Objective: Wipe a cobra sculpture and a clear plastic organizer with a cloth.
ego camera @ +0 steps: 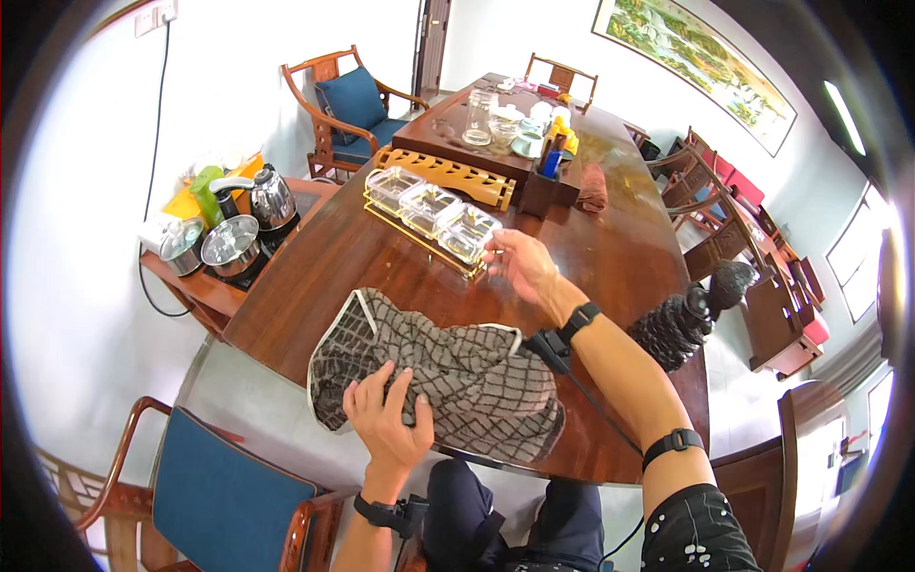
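A crumpled grey-brown cloth (465, 379) with a dark grid pattern and pale edging lies on the near part of the dark wooden table (343, 264). My left hand (393, 411) rests on the cloth's lower left part with its fingers spread. Farther ahead, my right hand (525, 268) is at the right end of a gold wire rack (418, 239) that holds three clear lidded containers. Its fingers are curled beside the nearest container (468, 232); whether they touch it or the rack is unclear.
Behind the rack lies a slatted wooden holder (447, 175), then a raised tea tray (457, 143) with glassware and cups. A black carved ornament (675, 322) stands right of my forearm. Pots and a kettle (271, 200) are on a side table. A blue-backed chair (225, 493) is at lower left.
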Action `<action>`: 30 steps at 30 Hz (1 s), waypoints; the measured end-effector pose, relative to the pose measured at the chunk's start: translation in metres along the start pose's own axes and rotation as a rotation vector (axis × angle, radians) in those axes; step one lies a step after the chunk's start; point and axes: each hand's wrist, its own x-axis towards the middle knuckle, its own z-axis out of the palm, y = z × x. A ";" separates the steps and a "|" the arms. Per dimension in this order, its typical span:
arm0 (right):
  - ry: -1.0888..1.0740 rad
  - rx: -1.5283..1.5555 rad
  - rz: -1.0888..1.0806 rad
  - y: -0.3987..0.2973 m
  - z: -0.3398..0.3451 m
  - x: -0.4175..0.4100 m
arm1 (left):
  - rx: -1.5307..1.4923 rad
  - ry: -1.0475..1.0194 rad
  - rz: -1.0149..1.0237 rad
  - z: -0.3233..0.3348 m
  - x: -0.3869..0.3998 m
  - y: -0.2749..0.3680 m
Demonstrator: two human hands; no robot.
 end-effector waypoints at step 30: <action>0.234 -0.140 -0.005 -0.006 -0.134 -0.298 | -0.416 -0.031 -0.058 -0.012 0.008 -0.014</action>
